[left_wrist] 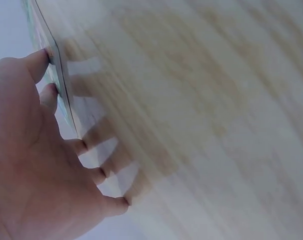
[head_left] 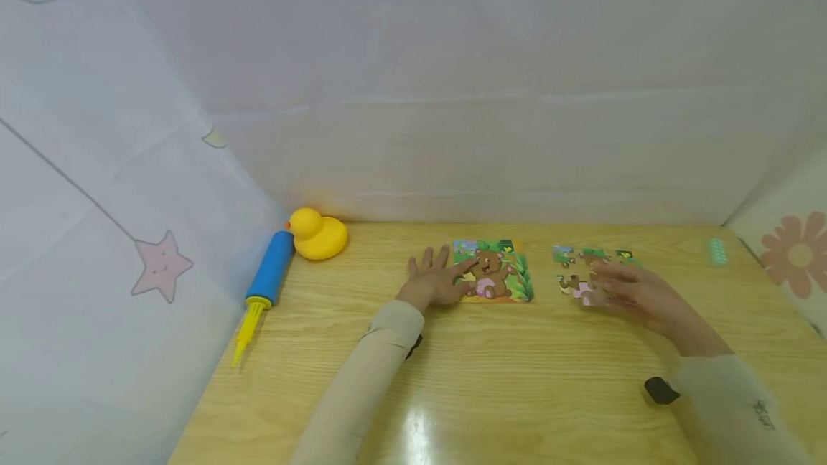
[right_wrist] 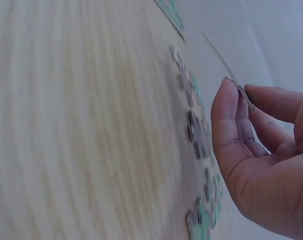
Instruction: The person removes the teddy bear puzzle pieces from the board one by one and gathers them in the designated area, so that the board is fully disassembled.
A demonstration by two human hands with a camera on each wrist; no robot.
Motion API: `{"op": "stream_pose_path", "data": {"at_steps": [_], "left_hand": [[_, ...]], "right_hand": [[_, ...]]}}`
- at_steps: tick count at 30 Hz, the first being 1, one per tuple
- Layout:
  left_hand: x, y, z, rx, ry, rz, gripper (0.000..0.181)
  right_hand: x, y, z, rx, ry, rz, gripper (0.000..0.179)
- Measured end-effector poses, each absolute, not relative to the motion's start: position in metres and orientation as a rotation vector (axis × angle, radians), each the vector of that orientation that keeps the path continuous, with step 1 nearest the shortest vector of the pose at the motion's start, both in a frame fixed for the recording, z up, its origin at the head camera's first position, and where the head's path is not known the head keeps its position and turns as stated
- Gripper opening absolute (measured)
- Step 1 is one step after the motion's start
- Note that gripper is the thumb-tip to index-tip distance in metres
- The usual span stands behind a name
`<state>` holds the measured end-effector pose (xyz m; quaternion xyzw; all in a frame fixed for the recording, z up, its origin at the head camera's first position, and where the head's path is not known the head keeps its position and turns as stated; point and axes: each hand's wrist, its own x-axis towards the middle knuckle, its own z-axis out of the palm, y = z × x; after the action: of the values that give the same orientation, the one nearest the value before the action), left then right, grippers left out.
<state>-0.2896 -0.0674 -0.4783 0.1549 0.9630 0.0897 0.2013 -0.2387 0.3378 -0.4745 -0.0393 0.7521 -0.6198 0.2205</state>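
A square bear picture puzzle (head_left: 494, 282) lies flat on the wooden table. My left hand (head_left: 433, 285) has its fingers spread; thumb and index rest on the board's left side, while the other fingertips touch the tabletop in the left wrist view. To the right, several loose puzzle pieces (head_left: 571, 283) show parts of a similar bear picture. Above them is my right hand (head_left: 646, 300), which covers some of them. It pinches a thin flat puzzle piece (right_wrist: 222, 61) between thumb and fingers, seen edge-on in the right wrist view, so its printed face is hidden.
At the table's left side, a yellow rubber duck (head_left: 321, 238) sits against a blue and yellow hand pump (head_left: 271, 268). A small pale green object (head_left: 717, 251) lies at the far right. White cloth (head_left: 413, 156) hangs along the table's back edge.
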Motion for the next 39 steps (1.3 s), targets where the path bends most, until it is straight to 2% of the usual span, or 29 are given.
{"op": "stream_pose_path", "data": {"at_steps": [9,39], "left_hand": [[-0.291,-0.066,-0.476,0.43,2.734,0.173,0.06],[-0.289,-0.064,-0.477,0.427,2.748,0.118,0.06]], "right_hand": [[-0.224,0.359,-0.473,-0.029,2.123,-1.695,0.061],[-0.214,0.371,-0.461,-0.052,2.328,-1.384,0.066]]}}
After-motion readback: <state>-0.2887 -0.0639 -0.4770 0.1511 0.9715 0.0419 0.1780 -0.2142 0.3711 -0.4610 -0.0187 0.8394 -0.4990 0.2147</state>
